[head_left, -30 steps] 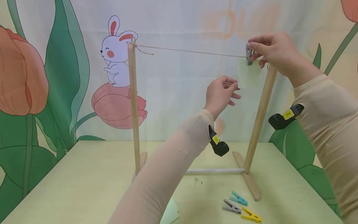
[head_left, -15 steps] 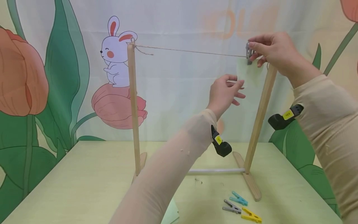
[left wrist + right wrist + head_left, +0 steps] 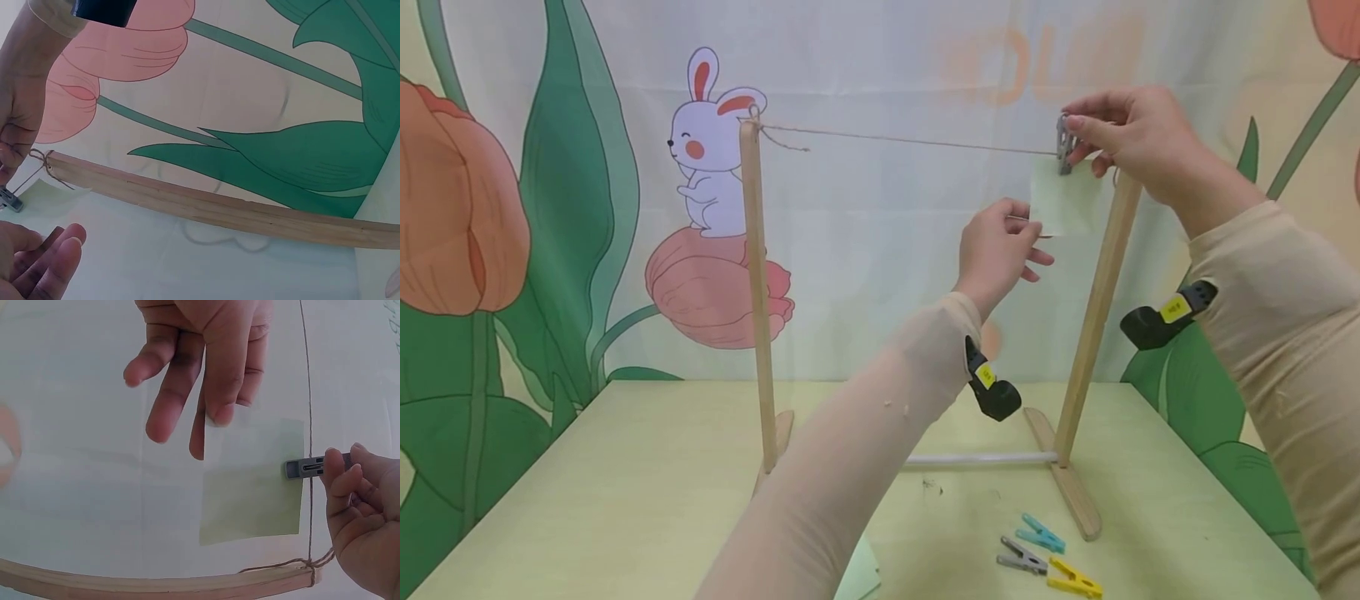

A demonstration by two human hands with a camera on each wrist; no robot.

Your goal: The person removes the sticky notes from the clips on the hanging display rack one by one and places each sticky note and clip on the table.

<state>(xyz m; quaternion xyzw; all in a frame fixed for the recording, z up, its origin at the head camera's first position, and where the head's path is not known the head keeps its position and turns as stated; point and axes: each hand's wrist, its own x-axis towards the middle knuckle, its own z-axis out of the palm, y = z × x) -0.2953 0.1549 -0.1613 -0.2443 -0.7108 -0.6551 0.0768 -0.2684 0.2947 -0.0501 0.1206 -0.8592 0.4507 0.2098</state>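
A grey clothespin point(image 3: 1063, 148) sits across the string point(image 3: 887, 137) near the right post, its lower end over the top edge of a pale green paper square point(image 3: 1069, 202). My right hand point(image 3: 1150, 146) pinches the clothespin's upper end between thumb and fingers. Lower down, my left hand point(image 3: 996, 254) pinches the paper's lower left corner; the right wrist view shows the thumb on its front and a finger behind. In that view the paper point(image 3: 253, 500) lies flat beside the string, the clothespin point(image 3: 306, 467) overlapping its edge.
Two wooden posts, left point(image 3: 758, 292) and right point(image 3: 1097, 325), hold up the string, joined low by a white rod point(image 3: 985, 458). On the table lie blue point(image 3: 1041, 533), grey point(image 3: 1022, 556) and yellow point(image 3: 1075, 577) clothespins. Green paper sheets point(image 3: 861, 571) show beside the left sleeve.
My left hand has shifted slightly right, and its fingers have closed on the paper's corner. The paper now shows more plainly. My right hand stays on the clothespin.
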